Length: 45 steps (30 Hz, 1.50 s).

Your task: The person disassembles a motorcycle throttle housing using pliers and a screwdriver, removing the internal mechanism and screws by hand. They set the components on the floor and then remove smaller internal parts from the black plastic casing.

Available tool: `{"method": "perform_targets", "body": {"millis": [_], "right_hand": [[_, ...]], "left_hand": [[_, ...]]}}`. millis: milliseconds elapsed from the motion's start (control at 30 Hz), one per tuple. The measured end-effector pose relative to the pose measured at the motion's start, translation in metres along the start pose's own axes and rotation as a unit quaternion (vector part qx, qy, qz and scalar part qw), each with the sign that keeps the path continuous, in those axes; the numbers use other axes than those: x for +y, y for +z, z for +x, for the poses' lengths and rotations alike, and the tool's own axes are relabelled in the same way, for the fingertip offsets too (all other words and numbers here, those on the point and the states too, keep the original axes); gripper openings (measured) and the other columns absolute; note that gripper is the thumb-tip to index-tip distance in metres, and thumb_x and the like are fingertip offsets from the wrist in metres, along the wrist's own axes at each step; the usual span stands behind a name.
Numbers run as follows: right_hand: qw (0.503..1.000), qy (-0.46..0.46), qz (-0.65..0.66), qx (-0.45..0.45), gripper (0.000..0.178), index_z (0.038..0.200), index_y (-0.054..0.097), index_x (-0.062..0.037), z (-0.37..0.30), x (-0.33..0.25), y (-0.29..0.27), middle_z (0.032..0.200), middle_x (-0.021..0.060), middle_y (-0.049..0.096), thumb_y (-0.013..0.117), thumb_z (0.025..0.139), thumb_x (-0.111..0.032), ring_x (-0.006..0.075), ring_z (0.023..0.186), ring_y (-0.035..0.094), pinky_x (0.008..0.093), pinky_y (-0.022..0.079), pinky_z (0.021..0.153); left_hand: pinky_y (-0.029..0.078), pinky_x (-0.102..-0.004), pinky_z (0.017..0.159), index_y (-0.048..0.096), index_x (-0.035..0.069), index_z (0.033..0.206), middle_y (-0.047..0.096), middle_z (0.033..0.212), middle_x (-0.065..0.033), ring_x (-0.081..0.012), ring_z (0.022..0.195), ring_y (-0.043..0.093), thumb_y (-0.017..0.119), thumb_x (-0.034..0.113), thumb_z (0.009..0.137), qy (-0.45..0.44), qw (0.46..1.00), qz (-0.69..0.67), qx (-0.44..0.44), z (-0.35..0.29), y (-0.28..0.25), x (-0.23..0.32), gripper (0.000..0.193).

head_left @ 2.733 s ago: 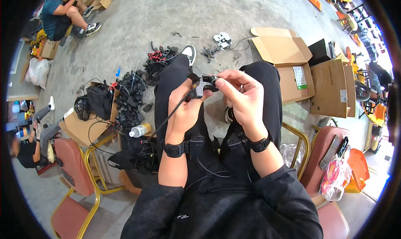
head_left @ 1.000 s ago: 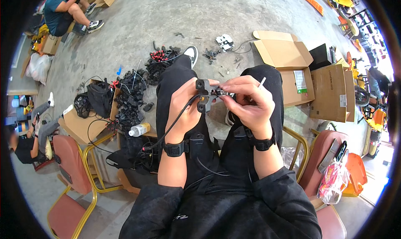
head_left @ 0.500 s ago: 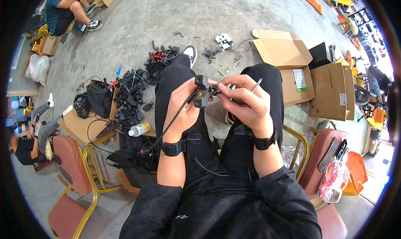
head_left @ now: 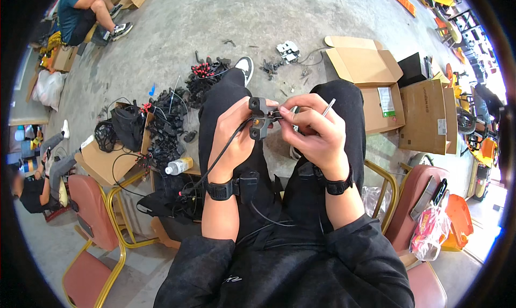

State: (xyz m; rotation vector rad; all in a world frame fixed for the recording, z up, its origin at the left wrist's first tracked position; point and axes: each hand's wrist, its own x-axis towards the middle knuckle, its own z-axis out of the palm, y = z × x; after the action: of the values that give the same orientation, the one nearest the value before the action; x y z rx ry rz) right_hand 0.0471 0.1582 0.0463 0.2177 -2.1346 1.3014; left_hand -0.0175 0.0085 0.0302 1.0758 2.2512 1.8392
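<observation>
A small black bracket-like part (head_left: 259, 118) with a round hole in its face sits above the person's lap, between the 2 knees, held up in front of the chest. A black cable (head_left: 219, 156) runs from its lower side down across the left wrist toward the lap. The left hand (head_left: 232, 133) is wrapped around the part from the left, thumb on top and fingers curled behind it, so it is closed on the part. The right hand (head_left: 314, 130) meets the part from the right, its thumb and forefinger pinched at the part's right edge where a few thin wires show; what exactly they pinch is too small to tell. A thin silver rod-like tool (head_left: 328, 107) sticks up and to the right from between the right hand's fingers. Each wrist carries a black band (head_left: 220, 190).

The person sits in black trousers and a black top, 1 black-and-white shoe (head_left: 245, 67) showing beyond the left knee on the concrete floor (head_left: 177, 33).

To the left lie a heap of black cables and parts (head_left: 166, 128), a flat piece of cardboard (head_left: 105, 160), and a clear bottle with a yellow label (head_left: 179, 166). Red chairs with yellow frames (head_left: 94, 211) stand at the lower left. To the right are open cardboard boxes (head_left: 371, 71) and another red chair (head_left: 416, 200). Another person in a teal shirt (head_left: 80, 12) sits on the floor at the upper left.
</observation>
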Motion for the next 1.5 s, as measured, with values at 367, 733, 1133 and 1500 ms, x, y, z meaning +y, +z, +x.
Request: {"method": "perform_targets", "body": {"millis": [367, 733, 1133, 1500], "right_hand": [[1.000, -0.012, -0.004, 0.005, 0.017, 0.081, 0.065, -0.0050, -0.004, 0.000, 0.001, 0.073, 0.0052, 0.060, 0.071, 0.066, 0.003, 0.0157, 0.062, 0.061, 0.0238, 0.048, 0.052], [1.000, -0.004, -0.004, 0.010, 0.028, 0.093, 0.066, -0.0059, -0.004, -0.002, 0.011, 0.094, 0.0063, 0.060, 0.069, 0.066, 0.003, 0.0082, 0.052, 0.050, 0.0218, 0.040, 0.045], [0.998, -0.021, -0.057, -0.020, 0.037, 0.101, 0.065, -0.0106, -0.002, -0.006, 0.009, 0.097, 0.0040, 0.056, 0.067, 0.066, 0.002, 0.0073, 0.047, 0.039, 0.0206, 0.035, 0.044], [0.973, 0.173, 0.149, -0.027, 0.031, 0.108, 0.062, -0.0090, -0.001, 0.001, 0.009, 0.089, 0.0002, 0.055, 0.062, 0.077, -0.005, 0.0006, 0.054, 0.037, 0.0165, 0.029, 0.046]], "left_hand": [[0.050, -0.0254, 0.062, 0.060, 0.001, 0.097, 0.060, 0.086, -0.0098, -0.0168, 0.072, 0.061, 0.049, -0.002, 0.080, -0.051, 0.998, -0.021, 0.013, -0.001, 0.003, 0.010, 0.021], [0.050, -0.0258, 0.070, 0.058, -0.001, 0.102, 0.063, 0.093, -0.0106, -0.0161, 0.082, 0.062, 0.049, -0.006, 0.079, -0.094, 0.992, -0.075, 0.036, -0.008, 0.006, 0.004, 0.026], [0.039, -0.0230, 0.054, 0.058, -0.001, 0.095, 0.060, 0.069, -0.0042, -0.0096, 0.059, 0.052, 0.056, 0.018, 0.086, -0.099, 0.990, -0.098, 0.034, -0.013, 0.006, 0.000, 0.021], [0.035, -0.0218, 0.051, 0.059, -0.001, 0.086, 0.053, 0.062, 0.0010, -0.0044, 0.057, 0.043, 0.062, 0.029, 0.084, -0.201, 0.963, -0.172, 0.048, -0.013, 0.013, 0.007, 0.031]]}}
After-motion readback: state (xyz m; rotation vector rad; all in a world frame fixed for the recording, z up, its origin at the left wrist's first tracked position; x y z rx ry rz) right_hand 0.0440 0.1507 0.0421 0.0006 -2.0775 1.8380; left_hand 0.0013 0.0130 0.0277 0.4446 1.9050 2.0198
